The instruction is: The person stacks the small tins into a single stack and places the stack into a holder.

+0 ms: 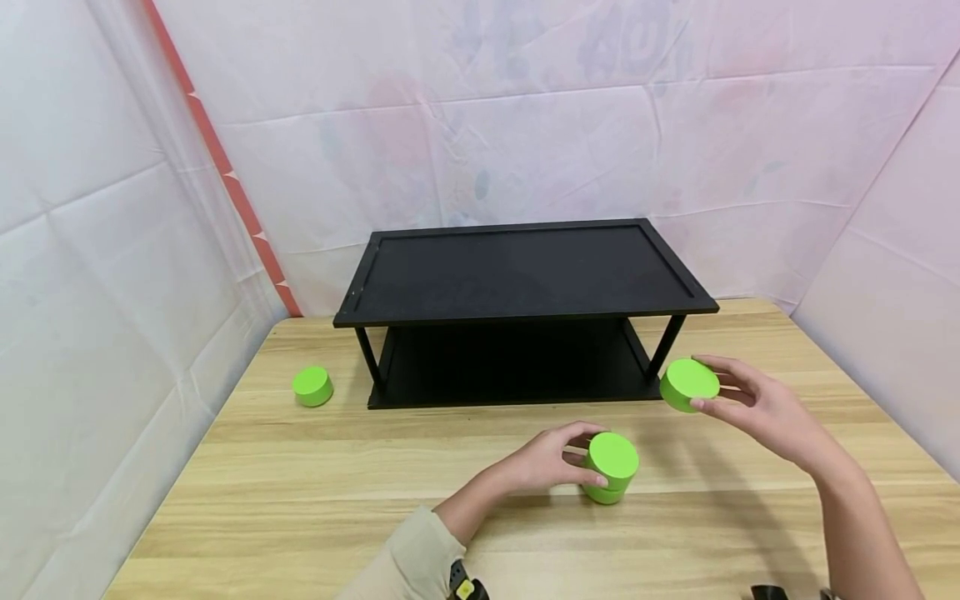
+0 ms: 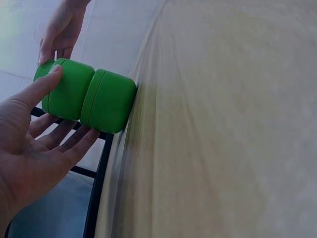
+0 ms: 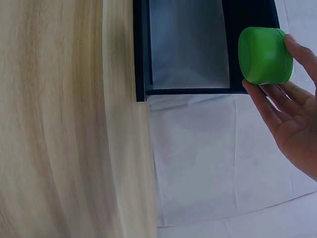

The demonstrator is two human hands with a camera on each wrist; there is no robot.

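Note:
My left hand [image 1: 551, 458] pinches the upper green round container [image 1: 613, 457] between thumb and fingers. Directly under it sits a lower green container [image 1: 603, 495], upright on the wooden table. The left wrist view shows a seam near one end of both the upper container [image 2: 74, 89] and the lower container [image 2: 110, 101]. To the right, my right hand [image 1: 765, 408] holds another green container [image 1: 688, 385] by its sides, raised near the front right corner of a black two-tier shelf. Thumb and fingers also grip this container [image 3: 265, 55] in the right wrist view.
The black shelf [image 1: 517, 271] stands at the back of the wooden table [image 1: 300, 508], its lower tier lying low on the tabletop. Left of it rests one more green container [image 1: 312, 386]. White sheeting [image 1: 450, 150] hangs behind and along both sides.

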